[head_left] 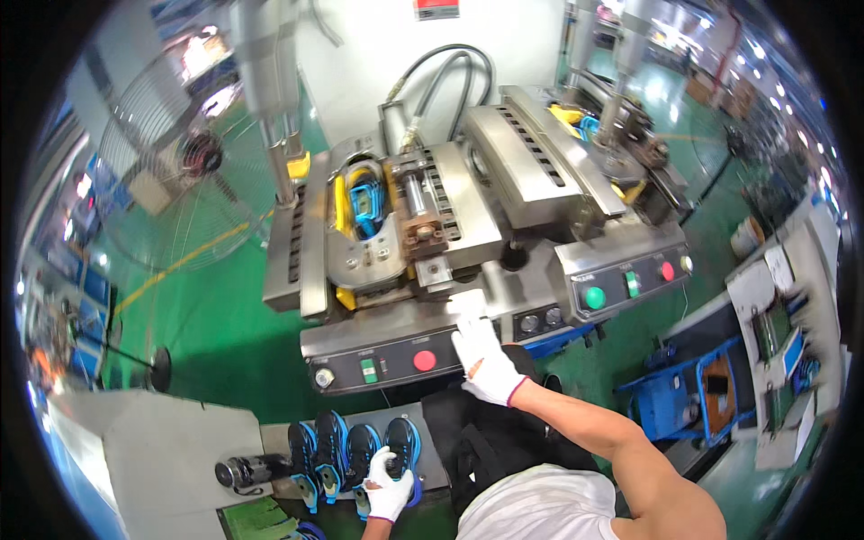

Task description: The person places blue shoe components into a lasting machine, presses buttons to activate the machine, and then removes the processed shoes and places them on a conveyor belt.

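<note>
My right hand (pixel 483 357), in a white glove, reaches forward and rests on the front edge of a steel press machine (pixel 468 225), just right of its red round button (pixel 424 361). The fingers lie flat and hold nothing. My left hand (pixel 389 484), also gloved, grips the toe of a black and blue shoe (pixel 402 444) standing in a row of similar shoes (pixel 331 450) on a grey tray below the machine. A blue shoe part sits inside a yellow mould (pixel 362 200) in the machine's left station.
A second control panel (pixel 625 281) with green and red buttons is at the right. A standing fan (pixel 184 180) is on the green floor at left. A blue cart (pixel 688 396) stands at right, a grey table (pixel 171 450) at lower left.
</note>
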Tool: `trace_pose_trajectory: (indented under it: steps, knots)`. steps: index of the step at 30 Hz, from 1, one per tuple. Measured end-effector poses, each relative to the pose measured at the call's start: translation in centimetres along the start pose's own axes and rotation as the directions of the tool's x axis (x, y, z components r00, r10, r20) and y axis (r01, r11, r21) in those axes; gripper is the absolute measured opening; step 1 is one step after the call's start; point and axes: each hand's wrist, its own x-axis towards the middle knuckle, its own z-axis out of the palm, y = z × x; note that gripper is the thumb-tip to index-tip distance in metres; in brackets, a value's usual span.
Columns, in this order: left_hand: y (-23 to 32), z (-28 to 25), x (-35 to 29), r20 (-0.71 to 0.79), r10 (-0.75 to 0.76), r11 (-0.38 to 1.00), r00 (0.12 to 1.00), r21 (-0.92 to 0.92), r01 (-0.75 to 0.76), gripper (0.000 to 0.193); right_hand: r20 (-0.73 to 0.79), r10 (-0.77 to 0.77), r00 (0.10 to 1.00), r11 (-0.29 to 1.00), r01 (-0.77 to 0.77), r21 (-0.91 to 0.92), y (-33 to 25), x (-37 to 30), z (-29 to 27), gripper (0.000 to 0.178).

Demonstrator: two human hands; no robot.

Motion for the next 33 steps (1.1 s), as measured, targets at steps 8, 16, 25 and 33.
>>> trace_pose_trajectory:
  steps: [8,16,25,33]
  knots:
    - [19.8,4.5,0.5,0.209,0.307,0.940,0.928,-0.220,-0.262,0.053,0.025,0.144,0.989,0.602,-0.107,0.791,0.4,-18.9,-6.0,0.111]
    - [39.8,22.7,-3.1,0.355,0.748,0.634,0.560,-0.633,-0.445,0.057,-0.348,0.834,0.428,0.551,-0.632,0.545,1.4,-31.6,-10.9,0.095]
    - [50.2,30.5,-8.8,0.248,0.950,0.122,-0.189,-0.853,-0.507,0.063,-0.727,0.549,-0.412,0.466,-0.571,0.676,28.4,-48.4,-22.5,0.102]
    - [32.1,29.8,-3.3,0.741,0.611,0.706,0.278,-0.352,-0.615,0.049,-0.041,0.846,-0.532,-0.091,-0.219,0.972,55.6,-64.4,-21.6,0.072]
